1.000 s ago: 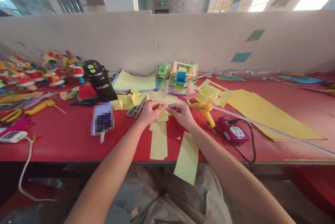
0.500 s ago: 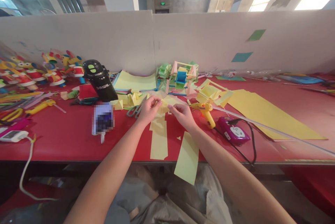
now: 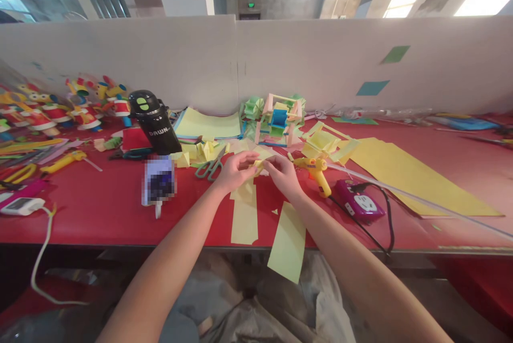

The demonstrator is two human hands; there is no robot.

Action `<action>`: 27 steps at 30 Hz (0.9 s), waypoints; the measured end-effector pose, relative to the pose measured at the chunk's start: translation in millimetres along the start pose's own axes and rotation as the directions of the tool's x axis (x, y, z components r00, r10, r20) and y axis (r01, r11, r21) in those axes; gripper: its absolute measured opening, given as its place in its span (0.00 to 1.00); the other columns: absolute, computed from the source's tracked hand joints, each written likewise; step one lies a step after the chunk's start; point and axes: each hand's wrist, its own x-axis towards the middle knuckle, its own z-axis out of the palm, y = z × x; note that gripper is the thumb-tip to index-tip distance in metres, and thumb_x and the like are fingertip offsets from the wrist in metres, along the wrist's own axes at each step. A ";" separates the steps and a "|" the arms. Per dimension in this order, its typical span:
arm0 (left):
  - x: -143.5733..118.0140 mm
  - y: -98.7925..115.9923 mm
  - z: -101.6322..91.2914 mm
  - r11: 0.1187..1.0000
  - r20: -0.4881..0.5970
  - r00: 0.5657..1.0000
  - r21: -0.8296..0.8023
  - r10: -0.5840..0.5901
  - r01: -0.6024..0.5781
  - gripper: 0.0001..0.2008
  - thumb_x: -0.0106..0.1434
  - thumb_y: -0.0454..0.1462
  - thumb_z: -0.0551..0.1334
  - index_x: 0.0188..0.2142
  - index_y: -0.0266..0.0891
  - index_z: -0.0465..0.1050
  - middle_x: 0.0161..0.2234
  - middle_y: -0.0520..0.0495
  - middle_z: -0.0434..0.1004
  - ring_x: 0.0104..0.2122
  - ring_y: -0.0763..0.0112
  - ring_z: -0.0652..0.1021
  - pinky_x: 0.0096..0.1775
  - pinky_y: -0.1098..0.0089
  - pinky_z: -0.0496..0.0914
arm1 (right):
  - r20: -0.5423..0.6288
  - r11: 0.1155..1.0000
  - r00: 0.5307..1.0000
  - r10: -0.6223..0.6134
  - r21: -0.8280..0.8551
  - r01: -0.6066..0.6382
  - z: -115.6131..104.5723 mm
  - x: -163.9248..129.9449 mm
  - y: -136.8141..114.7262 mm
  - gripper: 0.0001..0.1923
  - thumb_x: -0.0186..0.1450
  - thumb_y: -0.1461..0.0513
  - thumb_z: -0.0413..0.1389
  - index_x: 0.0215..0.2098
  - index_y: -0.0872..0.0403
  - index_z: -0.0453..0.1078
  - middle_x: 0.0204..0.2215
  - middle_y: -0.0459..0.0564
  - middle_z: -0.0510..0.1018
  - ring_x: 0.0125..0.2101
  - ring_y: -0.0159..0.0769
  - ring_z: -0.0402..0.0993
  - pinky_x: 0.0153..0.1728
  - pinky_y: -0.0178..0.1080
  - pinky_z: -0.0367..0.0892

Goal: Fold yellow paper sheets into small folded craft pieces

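Yellow folded paper piece [image 3: 258, 164] between the fingertips of both hands, above the middle of the red counter [image 3: 192, 220]. Left hand [image 3: 235, 173]: grip pinched on the piece's left side. Right hand [image 3: 284, 176]: grip closed at its right side; the exact finger contact is too small to tell. Near side, below the hands: pale yellow paper strip [image 3: 244, 220] and, to its right, pale yellow rectangle [image 3: 287, 244] overhanging the counter's edge. Left: scissors [image 3: 203, 171]. Right: yellow glue gun [image 3: 319, 178].
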 end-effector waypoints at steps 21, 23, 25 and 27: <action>0.2 8.6 1.3 0.980 -0.147 0.985 0.189 0.087 -0.058 0.11 0.61 0.42 0.65 0.39 0.40 0.81 0.41 0.44 0.84 0.43 0.60 0.82 0.40 0.67 0.73 | -0.113 0.995 0.990 -0.085 -0.067 0.078 0.3 -3.2 -4.4 0.20 0.62 0.47 0.60 0.24 0.52 0.63 0.20 0.43 0.67 0.23 0.31 0.61 0.25 0.36 0.61; -0.1 7.9 1.5 0.979 -0.133 0.986 0.190 0.097 -0.071 0.11 0.61 0.42 0.65 0.40 0.40 0.80 0.41 0.44 0.84 0.43 0.61 0.82 0.41 0.67 0.73 | -0.082 0.994 0.994 -0.074 -0.083 0.067 -0.4 -3.7 -5.4 0.22 0.63 0.46 0.58 0.23 0.52 0.65 0.20 0.45 0.69 0.23 0.32 0.63 0.26 0.37 0.61; -0.3 7.4 1.8 0.978 -0.130 0.986 0.191 0.104 -0.078 0.10 0.62 0.41 0.64 0.40 0.40 0.80 0.41 0.44 0.84 0.43 0.61 0.82 0.41 0.66 0.74 | -0.062 0.994 0.995 -0.074 -0.088 0.068 -0.8 -4.3 -6.1 0.21 0.64 0.47 0.57 0.24 0.53 0.67 0.21 0.47 0.72 0.24 0.33 0.66 0.27 0.37 0.62; -0.4 7.0 2.3 0.980 -0.134 0.985 0.182 0.105 -0.079 0.09 0.62 0.41 0.65 0.39 0.40 0.80 0.40 0.45 0.84 0.42 0.61 0.82 0.42 0.65 0.74 | -0.050 0.993 0.995 -0.083 -0.093 0.078 -0.7 -4.8 -6.4 0.18 0.64 0.48 0.58 0.26 0.53 0.69 0.23 0.47 0.73 0.24 0.33 0.67 0.27 0.37 0.62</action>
